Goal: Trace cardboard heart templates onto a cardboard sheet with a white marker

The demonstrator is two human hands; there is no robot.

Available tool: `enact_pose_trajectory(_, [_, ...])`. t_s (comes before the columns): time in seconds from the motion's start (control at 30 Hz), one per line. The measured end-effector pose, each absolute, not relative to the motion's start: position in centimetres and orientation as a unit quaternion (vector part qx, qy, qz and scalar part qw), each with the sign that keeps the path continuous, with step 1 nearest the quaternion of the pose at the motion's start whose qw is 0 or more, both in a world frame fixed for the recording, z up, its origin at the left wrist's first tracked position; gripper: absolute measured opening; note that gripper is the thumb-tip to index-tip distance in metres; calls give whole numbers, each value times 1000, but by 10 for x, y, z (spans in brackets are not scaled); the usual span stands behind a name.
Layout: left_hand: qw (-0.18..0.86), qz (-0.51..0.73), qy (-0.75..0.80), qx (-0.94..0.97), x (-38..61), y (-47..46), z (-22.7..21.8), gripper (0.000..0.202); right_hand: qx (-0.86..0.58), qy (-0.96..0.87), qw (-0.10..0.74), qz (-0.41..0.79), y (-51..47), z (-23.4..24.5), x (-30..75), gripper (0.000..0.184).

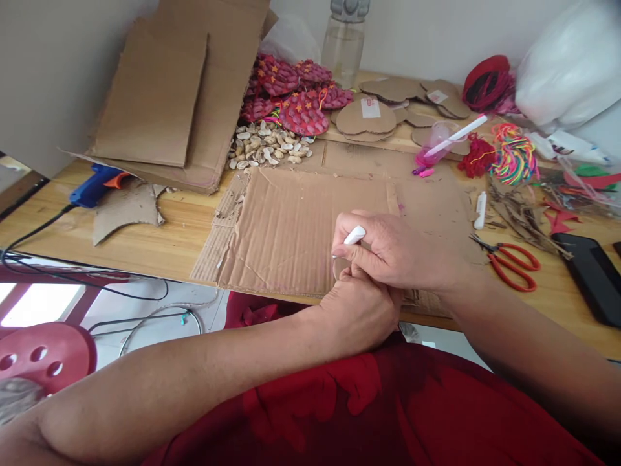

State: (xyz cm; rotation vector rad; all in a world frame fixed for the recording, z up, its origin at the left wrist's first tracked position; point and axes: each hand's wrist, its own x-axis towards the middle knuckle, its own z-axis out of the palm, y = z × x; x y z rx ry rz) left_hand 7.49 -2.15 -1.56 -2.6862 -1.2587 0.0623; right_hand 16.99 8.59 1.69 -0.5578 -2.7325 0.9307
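Both my hands are close together over the front edge of a corrugated cardboard sheet [286, 226]. My right hand [398, 249] is closed around a white, rounded stick-like thing [355, 235]. Only one end of it pokes out between thumb and fingers, so its kind is hidden. Just below, my left hand [361, 307] is closed, its fingers touching the right hand. It grips a small brown piece of cardboard [341, 266], mostly covered by my fingers.
Red-handled scissors [514, 262], a black phone [594, 278] and a small white tube [480, 210] lie on the right. Peanut shells [269, 145], cardboard shapes [366, 120] and a bottle [343, 48] are behind. A blue glue gun [94, 184] and leaning cardboard [150, 97] are left.
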Motion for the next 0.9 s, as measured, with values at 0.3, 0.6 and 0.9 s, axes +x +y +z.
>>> enact_pose_trajectory(0.3, [133,-17,-457,-879,76,-25,-18,35,-218,-922,101,303,88,17,175,15])
enact_pose_trajectory(0.6, [113,-7,-454,-884,76,-25,-19,35,-219,-922,104,302,87,17,174,15])
enact_pose_trajectory(0.9, [79,7,-423,-903,75,-22,-18,27,-195,-916,103,335,83,15,174,16])
